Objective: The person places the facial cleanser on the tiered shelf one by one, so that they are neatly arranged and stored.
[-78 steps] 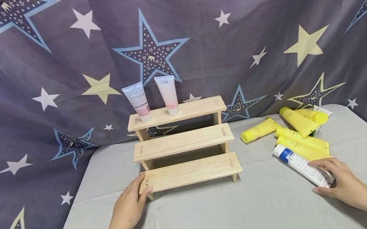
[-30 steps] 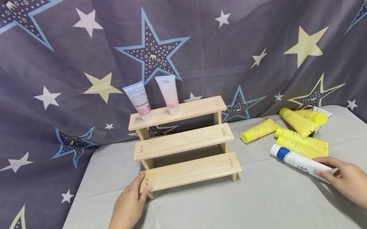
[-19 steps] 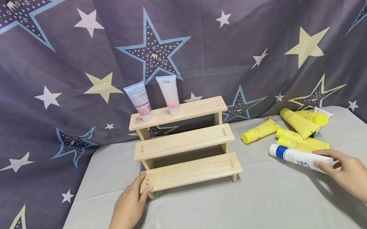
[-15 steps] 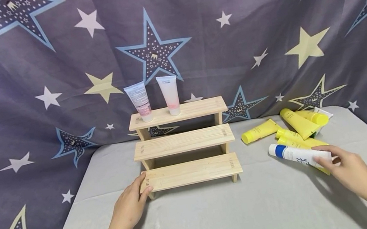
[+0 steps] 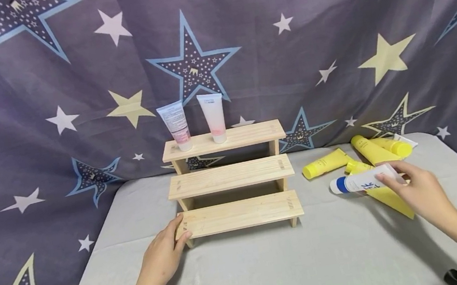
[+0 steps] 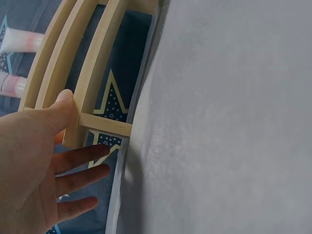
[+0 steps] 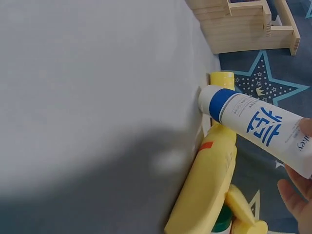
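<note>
My right hand (image 5: 424,190) pinches a white squeeze tube with a blue band (image 5: 358,180) by its flat end. The tube's white cap points left, and blue lettering faces up in the right wrist view (image 7: 263,127). It is raised over several yellow tubes (image 5: 387,200). My left hand (image 5: 159,259) holds the left end of the lowest step of a three-tier wooden stand (image 5: 239,216), thumb and index finger at the corner and the other fingers extended. Two pink-and-white tubes (image 5: 176,125) stand cap-down on the top tier, the left one leaning.
A single yellow tube (image 5: 325,164) lies between the stand and the pile. Behind the pile, a white tube end (image 5: 405,139) shows. Grey cloth (image 5: 273,272) covers the table, and a star-patterned curtain (image 5: 253,71) hangs behind.
My right hand has taken hold of the white tube, turned it lettering-side up and lifted it up and slightly left, uncovering part of a yellow tube. My left hand stays on the stand.
</note>
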Action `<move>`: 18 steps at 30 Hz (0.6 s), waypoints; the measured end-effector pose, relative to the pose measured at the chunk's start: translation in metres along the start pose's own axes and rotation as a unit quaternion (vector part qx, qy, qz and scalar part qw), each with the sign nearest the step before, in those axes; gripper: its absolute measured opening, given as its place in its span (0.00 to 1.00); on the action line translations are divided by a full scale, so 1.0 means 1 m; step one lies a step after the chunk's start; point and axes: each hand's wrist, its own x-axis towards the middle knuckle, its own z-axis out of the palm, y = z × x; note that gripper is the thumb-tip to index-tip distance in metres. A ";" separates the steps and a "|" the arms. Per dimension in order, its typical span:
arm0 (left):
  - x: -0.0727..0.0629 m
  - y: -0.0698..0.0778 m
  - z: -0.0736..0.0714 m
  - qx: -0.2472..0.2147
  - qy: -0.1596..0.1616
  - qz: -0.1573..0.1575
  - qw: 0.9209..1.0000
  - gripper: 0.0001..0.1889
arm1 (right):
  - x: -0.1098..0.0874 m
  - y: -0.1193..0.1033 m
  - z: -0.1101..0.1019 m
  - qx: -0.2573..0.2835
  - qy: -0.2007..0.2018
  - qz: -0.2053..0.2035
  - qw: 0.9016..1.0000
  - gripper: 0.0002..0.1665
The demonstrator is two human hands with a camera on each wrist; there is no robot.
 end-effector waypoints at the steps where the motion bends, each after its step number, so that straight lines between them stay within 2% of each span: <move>1: 0.000 0.000 0.000 0.000 0.000 0.000 1.000 0.30 | 0.002 -0.001 0.001 0.002 0.000 0.002 1.000 0.23; 7: 0.000 0.001 -0.001 0.000 0.000 -0.002 1.000 0.30 | 0.014 -0.009 0.009 0.016 0.013 -0.004 1.000 0.23; 12: -0.001 0.001 0.000 -0.002 0.004 0.002 1.000 0.30 | 0.024 -0.015 0.015 0.029 0.032 -0.037 0.998 0.19; 18: -0.001 0.001 0.000 -0.001 0.008 0.005 1.000 0.29 | 0.034 -0.025 0.022 0.017 0.028 -0.074 0.997 0.21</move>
